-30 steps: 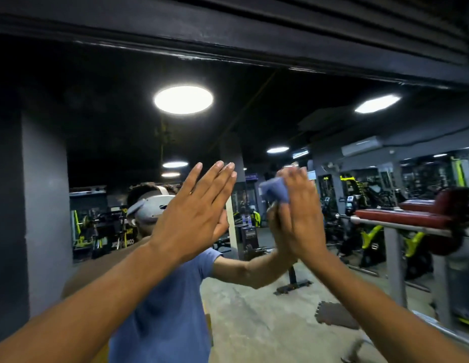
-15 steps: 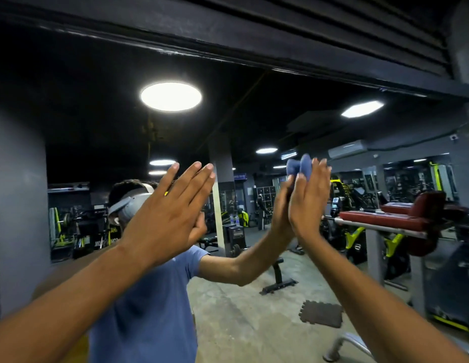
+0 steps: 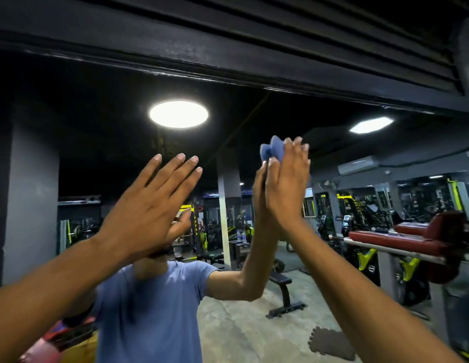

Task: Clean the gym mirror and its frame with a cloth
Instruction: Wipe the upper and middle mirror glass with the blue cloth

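A large gym mirror fills the view, with its dark frame running across the top. My right hand is raised flat against the glass and presses a blue cloth onto it, the cloth bunched above my fingertips. My left hand is flat on the glass to the left, fingers spread, holding nothing. The mirror shows my reflection in a blue shirt.
A red padded bench on a steel bar stands close at the right. The mirror reflects gym machines, a black bench, a white pillar, ceiling lights and a concrete floor. A grey wall is at the left.
My right hand has slid the cloth upward on the glass. My left hand has also risen, and the view has tilted up toward the top frame.
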{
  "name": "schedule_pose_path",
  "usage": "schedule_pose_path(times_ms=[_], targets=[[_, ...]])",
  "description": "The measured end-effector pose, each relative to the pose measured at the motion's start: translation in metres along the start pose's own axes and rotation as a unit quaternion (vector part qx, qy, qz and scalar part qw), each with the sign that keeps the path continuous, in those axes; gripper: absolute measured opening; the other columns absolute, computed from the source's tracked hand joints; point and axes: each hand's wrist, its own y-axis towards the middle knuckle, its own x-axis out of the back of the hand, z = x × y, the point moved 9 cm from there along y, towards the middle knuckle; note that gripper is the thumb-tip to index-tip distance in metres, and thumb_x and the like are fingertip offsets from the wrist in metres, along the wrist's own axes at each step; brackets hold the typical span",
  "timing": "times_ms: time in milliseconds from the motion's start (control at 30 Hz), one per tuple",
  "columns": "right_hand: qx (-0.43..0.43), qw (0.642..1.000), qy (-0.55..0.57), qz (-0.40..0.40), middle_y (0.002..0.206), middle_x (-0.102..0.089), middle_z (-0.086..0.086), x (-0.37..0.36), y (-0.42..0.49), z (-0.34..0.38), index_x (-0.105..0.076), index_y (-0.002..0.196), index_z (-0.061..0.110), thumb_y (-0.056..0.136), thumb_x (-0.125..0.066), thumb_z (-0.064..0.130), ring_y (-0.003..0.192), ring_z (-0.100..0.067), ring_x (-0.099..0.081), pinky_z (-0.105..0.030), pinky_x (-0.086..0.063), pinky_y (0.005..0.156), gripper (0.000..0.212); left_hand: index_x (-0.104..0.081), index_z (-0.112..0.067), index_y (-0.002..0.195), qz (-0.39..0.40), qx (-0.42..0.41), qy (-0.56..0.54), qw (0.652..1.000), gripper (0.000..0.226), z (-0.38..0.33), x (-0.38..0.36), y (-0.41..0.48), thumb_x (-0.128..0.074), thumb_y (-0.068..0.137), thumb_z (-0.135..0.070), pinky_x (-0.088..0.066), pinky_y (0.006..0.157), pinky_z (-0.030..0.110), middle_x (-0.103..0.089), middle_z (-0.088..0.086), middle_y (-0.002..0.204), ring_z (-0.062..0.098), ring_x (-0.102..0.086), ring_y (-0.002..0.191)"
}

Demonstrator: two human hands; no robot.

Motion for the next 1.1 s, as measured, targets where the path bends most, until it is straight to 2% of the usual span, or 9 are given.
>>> schedule_pose_path(times_ms=[200, 267, 367, 500, 600, 800, 867, 1000, 1100], targets=[[0.311, 0.943, -0.050, 0.107, 0.176, 0.000, -0.001, -0.009, -0.064, 0.044, -0.010, 0.168, 0.016, 0.110, -0.032, 0.034, 0.163, -0.018, 0.004, -0.043, 0.000, 0.133, 0.064, -0.030, -0.006, 0.166, 0.003, 0.017, 0.004, 1.000, 0.078, -0.013, -0.006, 0.061, -0.028, 0.100, -0.049, -0.016, 0.131, 0.057, -0.023, 0.016, 0.174, 0.031, -0.022, 0.162], [0.261, 0.960, -0.084, 0.064, 0.176, -0.002, -0.001, 0.008, -0.034, -0.003, -0.011, 0.167, 0.015, 0.110, -0.037, 0.030, 0.163, -0.016, 0.002, -0.045, -0.005, 0.133, 0.064, -0.029, -0.006, 0.166, 0.006, 0.019, 0.006, 1.000, 0.078, -0.019, -0.010, 0.071, -0.027, 0.100, -0.048, -0.016, 0.132, 0.056, -0.024, 0.016, 0.174, 0.031, -0.021, 0.162], [0.039, 0.999, -0.036, -0.002, 0.174, -0.010, 0.002, 0.038, 0.029, -0.076, -0.019, 0.165, 0.016, 0.110, -0.032, 0.032, 0.161, -0.012, -0.001, -0.045, -0.008, 0.133, 0.059, -0.028, -0.004, 0.166, 0.005, 0.037, 0.008, 0.999, 0.077, -0.027, -0.016, 0.074, -0.026, 0.101, -0.045, -0.016, 0.131, 0.059, -0.022, 0.019, 0.174, 0.033, -0.019, 0.163], [-0.136, 0.988, -0.009, -0.076, 0.174, -0.016, -0.012, 0.052, 0.092, -0.085, -0.025, 0.164, 0.008, 0.114, -0.032, 0.029, 0.162, -0.027, -0.005, -0.046, -0.005, 0.132, 0.055, -0.028, -0.003, 0.166, 0.003, 0.039, 0.011, 0.999, 0.077, -0.029, -0.018, 0.074, -0.023, 0.102, -0.045, -0.018, 0.129, 0.061, -0.022, 0.019, 0.174, 0.034, -0.020, 0.162], [-0.107, 0.991, -0.042, -0.069, 0.174, -0.012, -0.015, 0.032, 0.107, -0.031, -0.019, 0.166, 0.006, 0.115, -0.027, 0.033, 0.162, -0.030, -0.003, -0.044, -0.002, 0.132, 0.058, -0.029, -0.005, 0.166, 0.008, 0.040, 0.011, 0.999, 0.077, -0.028, -0.018, 0.075, -0.023, 0.102, -0.047, -0.020, 0.129, 0.061, -0.023, 0.018, 0.174, 0.034, -0.021, 0.162], [0.236, 0.969, -0.042, 0.064, 0.176, -0.010, -0.006, -0.009, 0.053, 0.056, -0.016, 0.167, 0.013, 0.111, -0.020, 0.040, 0.163, -0.018, -0.001, -0.038, 0.001, 0.132, 0.062, -0.036, -0.006, 0.164, -0.009, 0.020, 0.008, 1.000, 0.074, -0.013, -0.008, 0.067, -0.033, 0.101, -0.045, -0.021, 0.130, 0.057, -0.029, 0.015, 0.173, 0.030, -0.026, 0.161], [0.187, 0.980, -0.060, 0.035, 0.176, -0.010, -0.006, 0.002, 0.070, 0.032, -0.016, 0.167, 0.013, 0.111, -0.020, 0.039, 0.163, -0.018, -0.003, -0.040, 0.000, 0.132, 0.062, -0.032, -0.006, 0.165, -0.013, 0.034, 0.021, 0.999, 0.075, 0.007, -0.003, 0.056, -0.034, 0.102, -0.046, -0.020, 0.130, 0.057, -0.025, 0.015, 0.174, 0.030, -0.023, 0.162], [-0.047, 0.998, -0.035, -0.033, 0.175, -0.012, -0.014, 0.015, 0.111, 0.014, -0.019, 0.166, 0.007, 0.114, -0.030, 0.034, 0.162, -0.028, -0.005, -0.047, -0.004, 0.132, 0.059, -0.026, -0.008, 0.167, -0.008, 0.093, 0.013, 0.996, 0.075, 0.050, 0.005, 0.037, -0.029, 0.104, -0.049, -0.022, 0.130, 0.057, -0.025, 0.015, 0.174, 0.029, -0.022, 0.162], [-0.019, 0.999, -0.024, -0.027, 0.174, -0.010, -0.018, -0.009, 0.101, 0.079, -0.017, 0.166, 0.004, 0.113, -0.028, 0.038, 0.162, -0.032, -0.003, -0.048, -0.002, 0.131, 0.064, -0.026, -0.009, 0.168, -0.004, 0.096, 0.013, 0.995, 0.075, 0.054, 0.004, 0.037, -0.029, 0.104, -0.049, -0.021, 0.130, 0.056, -0.025, 0.013, 0.175, 0.027, -0.021, 0.162]])
